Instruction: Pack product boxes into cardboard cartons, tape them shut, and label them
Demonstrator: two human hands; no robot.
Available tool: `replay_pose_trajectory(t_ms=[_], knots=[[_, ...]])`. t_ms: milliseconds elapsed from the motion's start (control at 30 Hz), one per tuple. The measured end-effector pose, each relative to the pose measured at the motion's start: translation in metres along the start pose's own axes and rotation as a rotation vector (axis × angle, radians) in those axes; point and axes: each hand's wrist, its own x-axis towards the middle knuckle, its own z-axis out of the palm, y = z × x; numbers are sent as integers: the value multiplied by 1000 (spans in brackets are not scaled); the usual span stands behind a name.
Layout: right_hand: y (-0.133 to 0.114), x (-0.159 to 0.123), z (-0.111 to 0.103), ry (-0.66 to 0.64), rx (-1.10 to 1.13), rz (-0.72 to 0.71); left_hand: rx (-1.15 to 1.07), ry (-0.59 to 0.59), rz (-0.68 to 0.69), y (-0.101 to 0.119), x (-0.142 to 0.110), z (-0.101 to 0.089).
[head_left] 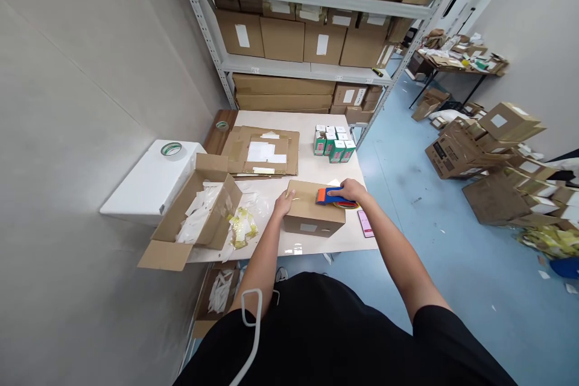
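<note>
A closed cardboard box (312, 210) stands near the front edge of the white table (289, 246), with a white label on its near side. My left hand (283, 203) grips the box's left end, thumb over the top edge. In my right hand (353, 190) is a blue and orange tape dispenser (332, 195), its orange end against the right part of the box's top. The tape roll shows partly under my right hand. Just right of the box lies a phone (365, 224) with a pink screen.
Flattened cardboard (230, 151) and several green-and-white small boxes (337, 152) lie at the table's back. An open carton (208, 205) of white papers stands left, beside crumpled yellow tape (243, 227). Behind rises a metal shelf (307, 66) of cartons. More cartons (470, 148) are piled right.
</note>
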Motion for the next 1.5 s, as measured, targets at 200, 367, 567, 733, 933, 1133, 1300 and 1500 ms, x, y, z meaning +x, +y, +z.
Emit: replay_pose_trajectory(t_ms=[200, 367, 567, 733, 933, 1133, 1300, 1500], knots=[[69, -10, -7, 45, 11, 38, 8, -19, -22, 1, 2, -3], [107, -19, 14, 80, 118, 11, 26, -17, -23, 5, 3, 0], [148, -27, 28, 114, 138, 76, 46, -21, -55, 9, 6, -1], [175, -26, 38, 146, 165, 80, 38, -15, -56, 11, 5, 7], [227, -29, 41, 155, 230, 125, 62, -61, -39, 37, -9, 51], [247, -30, 44, 162, 345, 107, 47, -76, -31, 45, -9, 59], [228, -28, 53, 173, 370, 123, 8, -75, -27, 35, -5, 50], [183, -20, 60, 170, 419, 94, -70, -65, -55, 10, 6, 25]])
